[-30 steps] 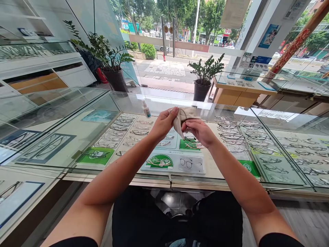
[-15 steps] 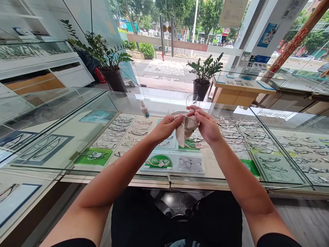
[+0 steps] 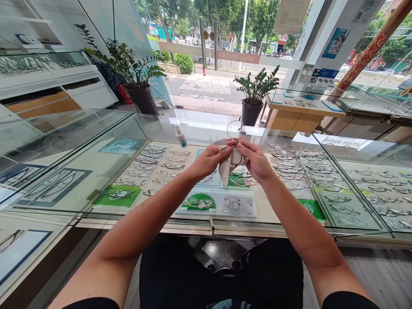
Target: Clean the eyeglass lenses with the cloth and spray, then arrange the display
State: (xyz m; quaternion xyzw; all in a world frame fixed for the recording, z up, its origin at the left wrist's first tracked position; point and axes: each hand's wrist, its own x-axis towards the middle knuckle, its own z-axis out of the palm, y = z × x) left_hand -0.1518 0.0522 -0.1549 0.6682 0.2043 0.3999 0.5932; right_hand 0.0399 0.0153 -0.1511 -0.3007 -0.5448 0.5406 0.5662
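Above the glass counter, my two hands meet around a pair of thin-rimmed glasses [image 3: 235,129], held with one round lens pointing away from me. A pale beige cloth [image 3: 225,171] is pinched in my left hand [image 3: 210,159] and hangs down below the fingers, bunched against the nearer lens. My right hand [image 3: 255,161] is closed on the glasses near the bridge. The fingertips of both hands partly hide the frame and the cloth. A small spray bottle [image 3: 181,136] with a white top stands on the counter, beyond my left hand.
The glass display counter [image 3: 193,120] spans the width in front of me, with rows of eyeglasses [image 3: 286,165] under its top. Two potted plants [image 3: 141,92] stand past it near the glass doors. A wooden cabinet [image 3: 289,118] is at the back right.
The glasses have shifted slightly left and turned a little in my hands. My right hand has moved left, closer to my left hand and the cloth.
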